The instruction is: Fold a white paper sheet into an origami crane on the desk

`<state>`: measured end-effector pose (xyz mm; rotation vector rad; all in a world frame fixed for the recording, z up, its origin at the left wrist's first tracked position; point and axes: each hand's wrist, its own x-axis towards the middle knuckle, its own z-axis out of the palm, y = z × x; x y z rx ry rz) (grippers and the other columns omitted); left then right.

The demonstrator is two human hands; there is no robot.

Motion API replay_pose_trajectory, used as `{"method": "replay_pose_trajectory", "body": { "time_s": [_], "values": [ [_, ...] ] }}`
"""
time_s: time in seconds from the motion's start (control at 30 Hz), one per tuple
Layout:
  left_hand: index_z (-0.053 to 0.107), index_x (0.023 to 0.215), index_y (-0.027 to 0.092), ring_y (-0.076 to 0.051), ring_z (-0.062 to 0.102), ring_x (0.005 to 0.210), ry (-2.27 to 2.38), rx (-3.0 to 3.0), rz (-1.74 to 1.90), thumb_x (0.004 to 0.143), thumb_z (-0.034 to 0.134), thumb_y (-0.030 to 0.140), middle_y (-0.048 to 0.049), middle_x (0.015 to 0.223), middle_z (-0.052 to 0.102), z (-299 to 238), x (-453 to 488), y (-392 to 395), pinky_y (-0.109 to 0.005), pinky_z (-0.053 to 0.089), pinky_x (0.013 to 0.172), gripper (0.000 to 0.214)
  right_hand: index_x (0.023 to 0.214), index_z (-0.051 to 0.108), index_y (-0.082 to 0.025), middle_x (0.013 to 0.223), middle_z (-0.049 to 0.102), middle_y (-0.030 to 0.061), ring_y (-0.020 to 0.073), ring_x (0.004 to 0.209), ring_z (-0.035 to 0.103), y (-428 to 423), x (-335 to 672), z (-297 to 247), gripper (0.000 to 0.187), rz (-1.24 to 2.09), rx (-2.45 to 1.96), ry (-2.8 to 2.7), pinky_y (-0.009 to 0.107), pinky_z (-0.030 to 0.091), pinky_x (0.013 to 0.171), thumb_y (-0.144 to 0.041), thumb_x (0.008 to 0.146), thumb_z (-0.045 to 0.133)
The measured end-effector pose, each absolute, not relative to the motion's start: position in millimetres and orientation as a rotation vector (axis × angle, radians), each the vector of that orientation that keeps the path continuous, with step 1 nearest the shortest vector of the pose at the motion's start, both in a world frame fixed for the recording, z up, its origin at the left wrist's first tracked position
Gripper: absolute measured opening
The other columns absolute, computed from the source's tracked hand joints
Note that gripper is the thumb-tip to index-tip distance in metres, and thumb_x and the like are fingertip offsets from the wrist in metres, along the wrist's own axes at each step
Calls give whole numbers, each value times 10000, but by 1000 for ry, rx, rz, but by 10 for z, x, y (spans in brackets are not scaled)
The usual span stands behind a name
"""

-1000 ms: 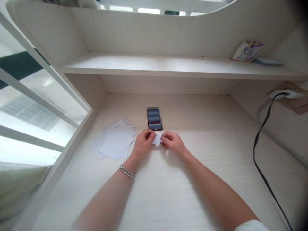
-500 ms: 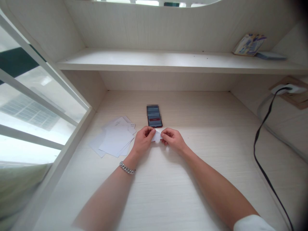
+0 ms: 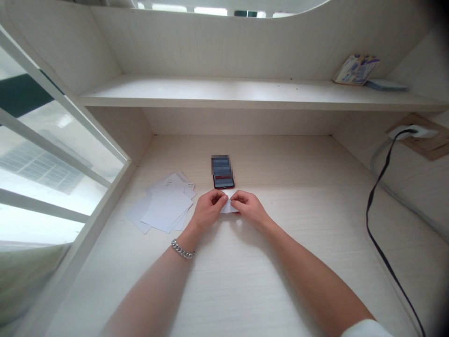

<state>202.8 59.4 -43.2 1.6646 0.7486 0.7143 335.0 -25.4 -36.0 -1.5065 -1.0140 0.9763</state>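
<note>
A small piece of white paper (image 3: 228, 207) is held between my two hands, low over the desk. My left hand (image 3: 210, 206) pinches it from the left, thumb and fingers pressed together. From the other side my right hand (image 3: 248, 206) grips the same paper, its thumb close to the left one. Part of the sheet is hidden by my fingers. Just beyond the hands lies a phone (image 3: 223, 181) with its screen lit and partly blurred out. Several loose white sheets (image 3: 166, 203) lie overlapping to the left of my left hand.
The pale wooden desk (image 3: 298, 178) has a shelf (image 3: 210, 89) above its back. A small printed box (image 3: 356, 70) and a flat bluish item (image 3: 386, 85) sit on that shelf. On the right, a black cable (image 3: 372, 234) runs down from a wall socket (image 3: 414, 133). A slatted rail (image 3: 52, 206) borders the left side.
My fingertips have come closer together along the paper, the right hand moving inward and up its edge. The whole view has shifted slightly. The phone and loose sheets stay where they were.
</note>
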Motion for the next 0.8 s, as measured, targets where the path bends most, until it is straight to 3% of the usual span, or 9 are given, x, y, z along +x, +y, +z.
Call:
{"method": "replay_pose_trajectory", "body": {
  "time_s": [0.23, 0.57, 0.8],
  "values": [
    [634, 740, 135, -106, 495, 598, 793, 1408, 784, 711, 629, 362, -7, 662, 595, -458, 2047, 635, -214, 379, 555, 229, 644, 540, -176, 540, 605, -14, 110, 460, 524, -294, 3410, -354, 38, 1049, -1499, -918, 226, 419, 483, -156, 632, 510],
    [647, 776, 135, -107, 513, 620, 829, 1317, 864, 706, 645, 363, -16, 692, 612, -507, 1998, 651, -217, 399, 579, 238, 641, 548, -166, 540, 617, 14, 115, 446, 521, -358, 3427, -407, 24, 1012, -1464, -828, 230, 406, 453, -171, 663, 539],
    [675, 814, 136, -134, 564, 666, 827, 1359, 838, 688, 661, 366, -49, 751, 656, -501, 1970, 602, -239, 435, 613, 263, 832, 586, -167, 644, 621, 19, 135, 547, 564, -366, 3353, -409, 205, 928, -1366, -865, 247, 441, 487, -338, 722, 616]
  ]
}}
